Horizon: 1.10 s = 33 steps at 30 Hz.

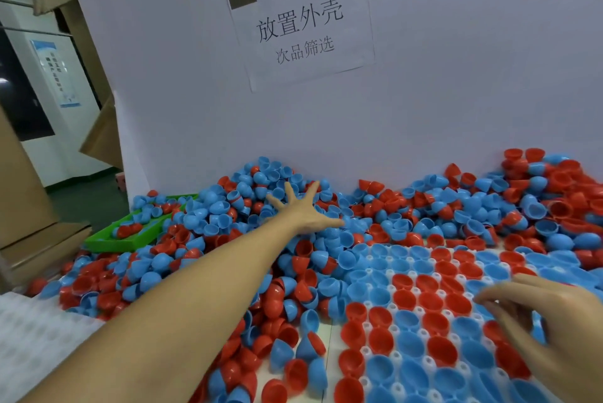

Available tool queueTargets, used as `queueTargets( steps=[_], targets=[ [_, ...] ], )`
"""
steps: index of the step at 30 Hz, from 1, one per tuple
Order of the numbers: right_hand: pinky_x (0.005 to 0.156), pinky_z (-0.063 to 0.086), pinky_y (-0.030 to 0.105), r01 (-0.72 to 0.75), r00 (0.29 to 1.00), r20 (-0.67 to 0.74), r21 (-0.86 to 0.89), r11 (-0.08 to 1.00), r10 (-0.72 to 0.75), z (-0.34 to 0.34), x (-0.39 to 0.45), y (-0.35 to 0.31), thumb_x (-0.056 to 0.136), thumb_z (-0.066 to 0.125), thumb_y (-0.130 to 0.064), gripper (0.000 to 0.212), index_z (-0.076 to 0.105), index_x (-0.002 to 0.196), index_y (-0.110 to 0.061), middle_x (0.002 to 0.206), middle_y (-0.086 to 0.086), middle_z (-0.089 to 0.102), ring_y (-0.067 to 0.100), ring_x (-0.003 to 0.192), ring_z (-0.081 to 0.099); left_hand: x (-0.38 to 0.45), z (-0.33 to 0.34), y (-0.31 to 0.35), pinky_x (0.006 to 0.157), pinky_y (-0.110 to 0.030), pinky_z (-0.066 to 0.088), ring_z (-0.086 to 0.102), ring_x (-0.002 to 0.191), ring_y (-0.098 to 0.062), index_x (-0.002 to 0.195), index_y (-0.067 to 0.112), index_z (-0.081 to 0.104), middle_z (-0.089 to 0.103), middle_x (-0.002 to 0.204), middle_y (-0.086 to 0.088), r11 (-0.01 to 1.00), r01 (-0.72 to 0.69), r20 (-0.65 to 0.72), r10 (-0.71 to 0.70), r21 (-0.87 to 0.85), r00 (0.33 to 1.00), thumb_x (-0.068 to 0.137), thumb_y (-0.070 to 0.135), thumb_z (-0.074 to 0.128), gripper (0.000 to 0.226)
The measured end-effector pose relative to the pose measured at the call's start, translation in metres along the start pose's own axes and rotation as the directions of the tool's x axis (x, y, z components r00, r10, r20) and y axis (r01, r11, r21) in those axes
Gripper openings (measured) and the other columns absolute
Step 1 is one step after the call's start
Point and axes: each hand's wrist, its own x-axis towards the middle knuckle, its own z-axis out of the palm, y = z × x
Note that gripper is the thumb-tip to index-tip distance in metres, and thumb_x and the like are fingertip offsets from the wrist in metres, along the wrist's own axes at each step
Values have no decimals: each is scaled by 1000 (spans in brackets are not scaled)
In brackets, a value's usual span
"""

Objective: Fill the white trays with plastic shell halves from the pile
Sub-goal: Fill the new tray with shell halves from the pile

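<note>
Red and blue against white

Glossy red and blue plastic shell halves (202, 259) mix in the pile; the white moulded tray (424, 334) shows them chequered; a bright green plastic bin (107, 238) sits left.

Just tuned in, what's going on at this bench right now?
A person is loading red and blue shell halves into a white tray, which already looks mostly filled. The left hand reaches out, fingers spread, onto the pile by the wall. The right hand hovers over the tray, fingers loosely curled.
</note>
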Motion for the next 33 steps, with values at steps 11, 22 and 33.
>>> queueTargets(
  steps=[11,22,33],
  targets=[
    [51,28,-8,31,994,-100,-14,999,-33,-1,5,3,43,93,8,45,74,65,-27,54,-27,44,-18,58,46,61,8,7,112,-72,24,7,143,-59,157,40,9,-4,164,-19,971,215,-20,-214,109,977,73,64,77,111],
    [49,36,-3,11,997,-70,-31,999,-13,-2,5,2,46,94,5,46,74,68,-31,56,-26,52,-1,60,56,72,12,1,111,-55,38,32,141,-46,158,38,4,20,158,-24,962,241,-36,-238,126,971,70,68,75,117],
    [48,38,-1,-31,999,-23,17,999,32,-5,2,0,54,91,5,43,75,71,-32,56,-28,53,-2,63,58,62,5,-27,77,-37,54,64,91,-26,90,12,63,67,93,-7,906,60,-284,-194,-418,939,76,31,83,31]
  ],
)
